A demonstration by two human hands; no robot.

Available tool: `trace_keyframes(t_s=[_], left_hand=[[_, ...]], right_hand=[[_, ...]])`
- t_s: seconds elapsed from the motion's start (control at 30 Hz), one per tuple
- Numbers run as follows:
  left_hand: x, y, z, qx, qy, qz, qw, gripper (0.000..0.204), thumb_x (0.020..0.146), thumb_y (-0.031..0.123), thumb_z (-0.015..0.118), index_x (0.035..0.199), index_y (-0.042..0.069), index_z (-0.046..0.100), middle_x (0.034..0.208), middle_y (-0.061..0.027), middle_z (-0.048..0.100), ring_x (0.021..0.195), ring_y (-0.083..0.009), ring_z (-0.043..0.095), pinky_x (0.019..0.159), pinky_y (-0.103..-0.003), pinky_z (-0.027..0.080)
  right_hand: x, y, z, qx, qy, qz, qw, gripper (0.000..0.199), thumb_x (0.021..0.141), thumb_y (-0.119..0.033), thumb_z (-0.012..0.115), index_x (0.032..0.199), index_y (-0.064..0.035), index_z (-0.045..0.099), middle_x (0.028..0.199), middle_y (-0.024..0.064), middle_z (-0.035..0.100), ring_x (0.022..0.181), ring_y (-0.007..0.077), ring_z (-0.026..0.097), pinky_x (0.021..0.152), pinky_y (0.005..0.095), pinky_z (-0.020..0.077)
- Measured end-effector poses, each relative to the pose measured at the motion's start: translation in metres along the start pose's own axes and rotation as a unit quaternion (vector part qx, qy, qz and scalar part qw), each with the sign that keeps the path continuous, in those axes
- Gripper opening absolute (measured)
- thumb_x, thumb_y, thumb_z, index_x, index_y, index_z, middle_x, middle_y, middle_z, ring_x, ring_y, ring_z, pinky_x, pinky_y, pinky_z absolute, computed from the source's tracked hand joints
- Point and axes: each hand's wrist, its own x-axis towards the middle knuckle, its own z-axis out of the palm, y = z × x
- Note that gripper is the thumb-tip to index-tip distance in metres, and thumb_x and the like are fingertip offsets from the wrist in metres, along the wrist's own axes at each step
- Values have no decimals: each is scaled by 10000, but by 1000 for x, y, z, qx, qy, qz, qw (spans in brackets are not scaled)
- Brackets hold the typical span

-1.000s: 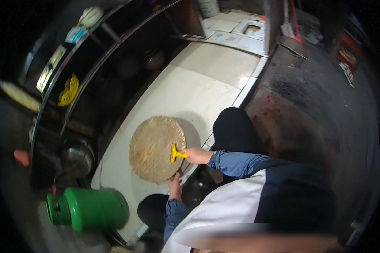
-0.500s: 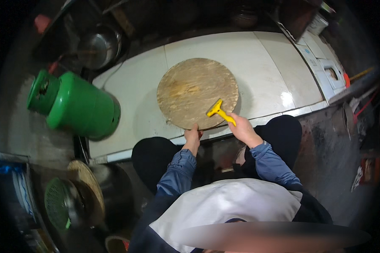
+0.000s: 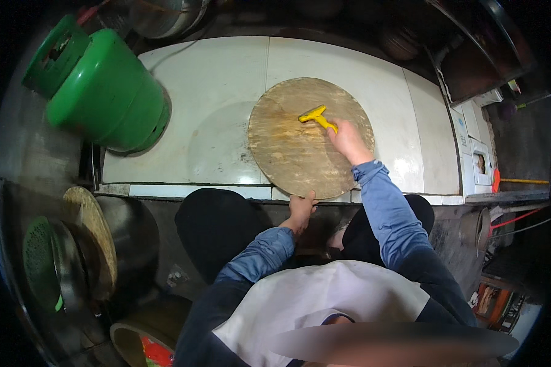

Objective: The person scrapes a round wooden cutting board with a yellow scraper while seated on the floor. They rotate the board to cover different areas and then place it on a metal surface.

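A round wooden board, worn and pale in patches, lies on the white tiled surface before me and reaches over its near edge. My left hand grips the board's near rim, thumb on top; its other fingers are partly hidden. In my right hand is the handle of a yellow scraper with a wide head. The scraper's head is over the upper middle of the board. Whether its blade presses on the wood I cannot tell.
A green gas cylinder stands at the left end of the tiled surface. Lower left are a green colander, a round woven-looking lid and a bucket. A white container stands at the right.
My right hand has moved the scraper away from me, from near the board's front right toward its upper middle. The left hand still holds the near rim. The whole view has shifted.
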Motion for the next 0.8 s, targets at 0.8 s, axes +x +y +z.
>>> trace_keyframes(t_s=[0.8], left_hand=[[36, -30, -13, 45, -53, 58, 996, 337, 738, 146, 683, 949, -57, 517, 868, -142, 607, 779, -182, 575, 682, -317, 455]], right_hand=[[-11, -19, -8, -23, -55, 20, 998, 252, 784, -141, 559, 998, -15, 601, 861, 240, 602, 816, 391, 582, 725, 431, 473]])
